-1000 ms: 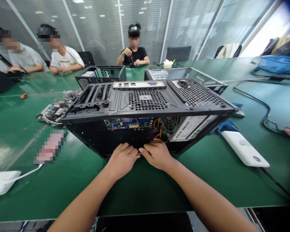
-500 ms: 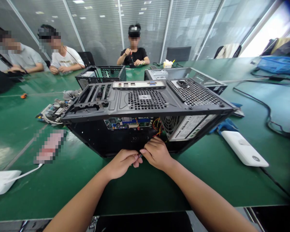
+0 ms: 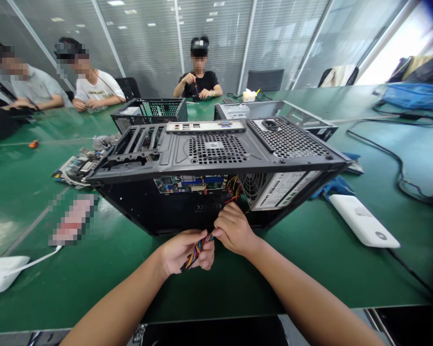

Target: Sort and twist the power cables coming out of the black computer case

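Observation:
A black computer case (image 3: 173, 163) stands on the green table in front of me, its side open toward me. Inside show a motherboard (image 3: 191, 183), a power supply (image 3: 281, 191) with a white label, and red and yellow wires (image 3: 233, 190). Close to the case's near edge, my left hand (image 3: 182, 250) is closed round a bundle of multicoloured cables (image 3: 198, 250), which lies across its palm. My right hand (image 3: 236, 229) touches the left one and pinches the upper end of the same bundle. The fingertips of the right hand are partly hidden.
A white power bank (image 3: 362, 221) lies right of the case. At left are a phone (image 3: 74, 220), another white power bank (image 3: 5, 274) and loose circuit boards (image 3: 79, 168). More open cases (image 3: 180, 113) stand behind. Several people sit around the table (image 3: 130, 288).
My left hand has turned palm upward and dropped slightly, so the coloured cable bundle now shows. The right hand has barely moved.

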Available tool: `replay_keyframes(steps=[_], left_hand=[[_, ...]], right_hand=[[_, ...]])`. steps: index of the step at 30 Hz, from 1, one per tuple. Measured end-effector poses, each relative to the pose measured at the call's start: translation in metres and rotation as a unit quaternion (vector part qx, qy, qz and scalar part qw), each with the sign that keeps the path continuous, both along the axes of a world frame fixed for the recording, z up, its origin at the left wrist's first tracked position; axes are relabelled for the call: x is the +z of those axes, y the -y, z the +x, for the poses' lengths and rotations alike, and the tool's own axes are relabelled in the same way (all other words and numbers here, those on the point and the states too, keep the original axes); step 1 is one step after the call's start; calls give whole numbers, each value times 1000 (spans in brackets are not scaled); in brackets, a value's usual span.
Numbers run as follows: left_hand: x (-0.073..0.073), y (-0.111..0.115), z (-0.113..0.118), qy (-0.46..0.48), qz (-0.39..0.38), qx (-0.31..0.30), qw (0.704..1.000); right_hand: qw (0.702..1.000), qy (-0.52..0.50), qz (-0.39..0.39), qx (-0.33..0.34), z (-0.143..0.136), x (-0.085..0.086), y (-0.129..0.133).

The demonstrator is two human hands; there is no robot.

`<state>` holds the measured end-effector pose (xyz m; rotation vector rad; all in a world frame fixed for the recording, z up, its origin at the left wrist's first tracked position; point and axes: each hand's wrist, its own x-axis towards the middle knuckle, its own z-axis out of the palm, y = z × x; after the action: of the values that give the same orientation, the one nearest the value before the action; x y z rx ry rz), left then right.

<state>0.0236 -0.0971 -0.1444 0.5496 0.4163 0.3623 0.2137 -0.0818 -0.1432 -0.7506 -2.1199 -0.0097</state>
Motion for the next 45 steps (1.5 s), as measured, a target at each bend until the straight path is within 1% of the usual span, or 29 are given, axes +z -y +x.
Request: replay_keyframes(steps=[3,7,11,14,20,24,27,30,33,36,41,45], left_hand=[[-1,2,2,25,-14,-19,999],[-1,6,5,20,12,-39,999],[-1,9,11,48,46,26,997],[-2,11,12,33,46,37,998],[-4,11,9,-25,57,33,998],[-3,9,10,-44,62,25,997],[-2,8,11,-42,62,17,997],[0,8,11,-17,48,3,999],[0,8,10,7,44,-35,998],[-1,8,10,11,69,-62,996],[2,9,13,13,77,-27,997],[4,10,14,11,89,-26,996]], right_hand=[[1000,-7,12,3,0,2,0],[1000,-10,15,1,0,0,0],[1000,-9,21,-1,1,-1,0],[1000,-9,22,-2,1,-1,0],[1000,-12,0,-2,0,-3,1],[1000,-11,-8,-5,0,-3,2],[1000,-10,-9,-9,0,-3,3],[1000,-15,-3,-9,-1,-3,3],[1000,-19,9,-5,-2,-4,4],[1000,-20,14,-4,-2,-4,3],[1000,-9,11,-10,-1,-3,3],[1000,-2,8,-17,-2,-2,4]])
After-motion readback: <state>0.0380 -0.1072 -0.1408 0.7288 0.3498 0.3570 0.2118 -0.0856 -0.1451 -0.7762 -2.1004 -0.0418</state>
